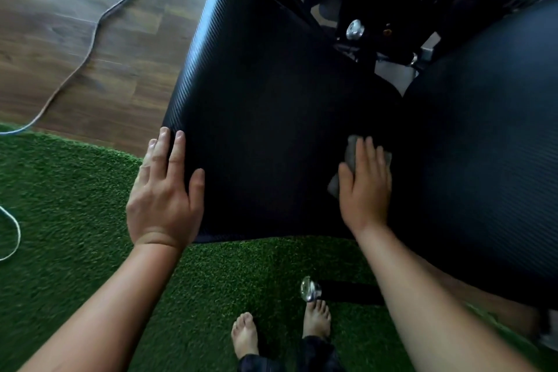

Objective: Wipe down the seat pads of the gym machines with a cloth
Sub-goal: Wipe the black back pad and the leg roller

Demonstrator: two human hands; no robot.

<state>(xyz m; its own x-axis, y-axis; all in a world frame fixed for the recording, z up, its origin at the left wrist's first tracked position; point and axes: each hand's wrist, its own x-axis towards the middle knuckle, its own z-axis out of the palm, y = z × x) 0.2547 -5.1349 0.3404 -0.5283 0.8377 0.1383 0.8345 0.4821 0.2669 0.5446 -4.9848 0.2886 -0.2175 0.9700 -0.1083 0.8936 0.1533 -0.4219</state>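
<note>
A black textured seat pad (265,106) of a gym machine fills the middle of the view. My left hand (164,193) lies flat on the pad's near left corner, fingers spread, holding nothing. My right hand (365,187) presses a small grey cloth (351,149) flat against the pad's right side, near the seam with a second black pad (483,160) on the right. Most of the cloth is hidden under my palm.
Green artificial turf (75,214) covers the floor under me, and my bare feet (244,335) stand on it. A grey cable (93,36) snakes over the wooden floor (60,9) at the left. The black machine frame with chrome knobs (354,29) rises behind the pads. A chrome-capped bar (309,288) sticks out low by my feet.
</note>
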